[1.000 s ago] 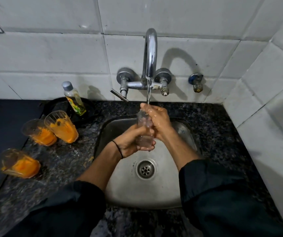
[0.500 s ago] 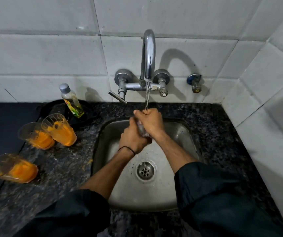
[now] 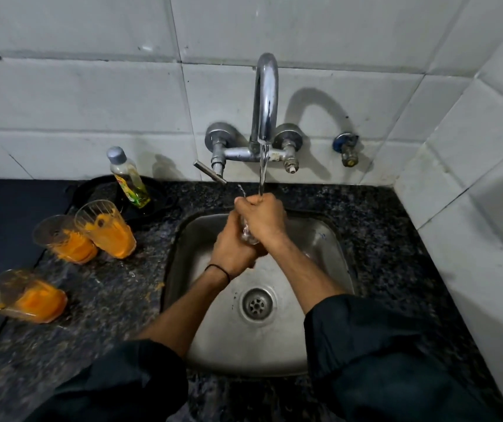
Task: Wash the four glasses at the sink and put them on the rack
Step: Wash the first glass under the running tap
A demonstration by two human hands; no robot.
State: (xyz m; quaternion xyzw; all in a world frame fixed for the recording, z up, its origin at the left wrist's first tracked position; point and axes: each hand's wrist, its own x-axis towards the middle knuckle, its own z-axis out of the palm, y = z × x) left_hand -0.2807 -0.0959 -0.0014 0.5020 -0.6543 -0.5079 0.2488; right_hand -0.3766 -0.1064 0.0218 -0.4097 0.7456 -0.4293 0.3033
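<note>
Held one clear glass [image 3: 248,235] over the sink [image 3: 207,315], right under the water [image 3: 263,169] from the tap [image 3: 266,95]. Gripped it low with the left hand [image 3: 233,251], with fingers curled round it. Wrapped the right hand [image 3: 260,217] tight round its top. Could not see inside it. Saw more on the counter [image 3: 107,287]: a left glass [image 3: 64,243] and a middle glass [image 3: 104,229] close together, and a blurry near glass [image 3: 23,296], all messy with orange stuff. Saw a bottle [image 3: 128,178] behind, with yellow-green liquid. Could not read its label.

1 head camera looks steeply down, close over the sink [image 3: 228,345].
</note>
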